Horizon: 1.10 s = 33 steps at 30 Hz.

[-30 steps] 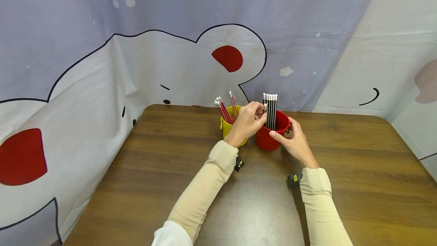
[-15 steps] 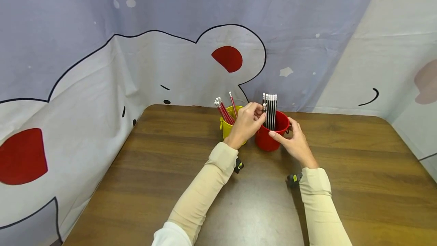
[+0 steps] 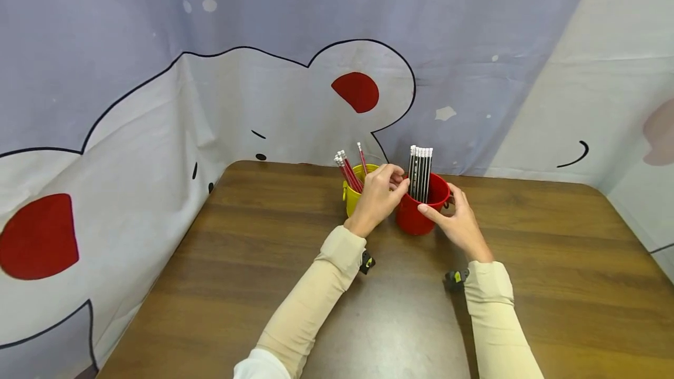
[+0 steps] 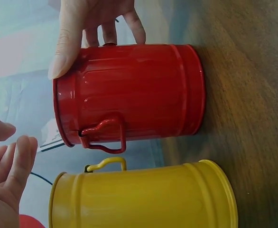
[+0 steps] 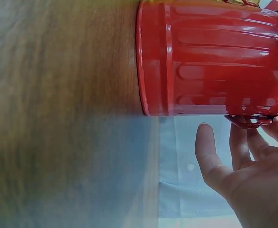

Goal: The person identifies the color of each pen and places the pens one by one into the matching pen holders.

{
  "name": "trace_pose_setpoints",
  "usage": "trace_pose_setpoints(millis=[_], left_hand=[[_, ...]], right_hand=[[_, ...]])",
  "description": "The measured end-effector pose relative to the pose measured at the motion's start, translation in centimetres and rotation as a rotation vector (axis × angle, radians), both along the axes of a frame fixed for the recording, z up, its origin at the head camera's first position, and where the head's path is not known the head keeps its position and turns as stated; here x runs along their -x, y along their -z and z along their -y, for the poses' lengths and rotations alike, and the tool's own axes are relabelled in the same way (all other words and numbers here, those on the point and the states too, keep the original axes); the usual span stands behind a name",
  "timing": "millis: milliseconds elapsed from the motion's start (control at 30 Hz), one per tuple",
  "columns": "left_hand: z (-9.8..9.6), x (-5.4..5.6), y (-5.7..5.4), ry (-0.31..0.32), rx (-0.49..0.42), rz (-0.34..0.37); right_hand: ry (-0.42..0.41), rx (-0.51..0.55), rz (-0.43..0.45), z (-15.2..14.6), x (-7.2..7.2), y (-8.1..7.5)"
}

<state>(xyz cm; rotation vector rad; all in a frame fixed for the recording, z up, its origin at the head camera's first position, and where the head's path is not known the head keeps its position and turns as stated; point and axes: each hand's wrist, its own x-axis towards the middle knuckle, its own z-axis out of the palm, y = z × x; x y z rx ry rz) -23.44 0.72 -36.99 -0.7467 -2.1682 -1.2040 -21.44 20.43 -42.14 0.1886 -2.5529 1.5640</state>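
A red metal bucket (image 3: 416, 218) stands upright on the table, holding several black pencils (image 3: 420, 174) with white erasers up. My right hand (image 3: 459, 224) grips its rim and side, thumb at the near edge and fingers round the handle side. At the bucket's left rim, beside the pencils, is my left hand (image 3: 380, 192). In the left wrist view, the left hand's fingers (image 4: 23, 161) and thumb are apart with nothing between them. A yellow bucket (image 4: 148, 199) stands close on the left, partly behind the left hand, with several red pencils (image 3: 347, 171) leaning in it.
The brown wooden table (image 3: 253, 262) extends to both sides and in front of the buckets. A printed cloth backdrop (image 3: 295, 104) hangs right behind the table's far edge. Dark wrist cameras (image 3: 456, 277) sit under both sleeves.
My left hand has let go of a black pencil, which has dropped in among the others in the red bucket. The right hand keeps its hold. The head view has shifted slightly.
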Motion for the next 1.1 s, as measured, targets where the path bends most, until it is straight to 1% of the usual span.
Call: trace_pose_setpoints(millis=[33,167,200,267,333,500,600,700,833,967,1000,1067,1100], left_hand=[[0.0,-0.1,0.0,0.008,-0.005,0.002],[0.0,-0.2,0.0,0.028,-0.016,0.003],[0.1,-0.3,0.0,0.028,-0.019,0.001],[0.3,-0.4,0.1,0.029,-0.025,-0.003],[0.7,-0.6,0.2,0.032,-0.042,0.003],[2.4,-1.3,0.1,0.020,-0.093,0.043],[3.8,-2.1,0.0,0.004,-0.077,0.047],[5.6,-2.9,0.0,-0.064,-0.010,0.030],[8.4,-3.9,0.0,-0.167,0.069,0.044],[11.4,-5.1,-0.1,-0.201,0.142,0.105],[12.2,-5.5,0.0,-0.219,0.155,0.126],[13.8,-6.4,0.0,-0.277,0.162,0.173],[14.7,-6.8,0.1,-0.317,0.158,0.190]], right_hand=[[-0.001,0.006,0.002,0.1,-0.3,-0.5],[-0.002,0.004,0.008,-0.2,-0.2,-0.8],[0.000,-0.003,0.006,-0.2,-0.1,-0.7],[0.001,-0.014,-0.005,-0.5,0.4,0.1],[-0.001,-0.019,-0.015,-0.4,0.4,0.2],[-0.028,-0.020,-0.012,0.4,0.7,0.4],[-0.051,-0.007,-0.007,0.6,1.0,0.4],[-0.069,0.002,0.013,0.6,1.3,0.2],[-0.076,-0.070,0.017,0.1,1.4,-0.4],[-0.072,-0.188,0.024,-1.3,0.6,-0.9],[-0.073,-0.213,0.033,-1.8,0.3,-1.1],[-0.077,-0.261,0.054,-2.8,-0.3,-1.5],[-0.082,-0.286,0.069,-3.4,-0.7,-1.8]])
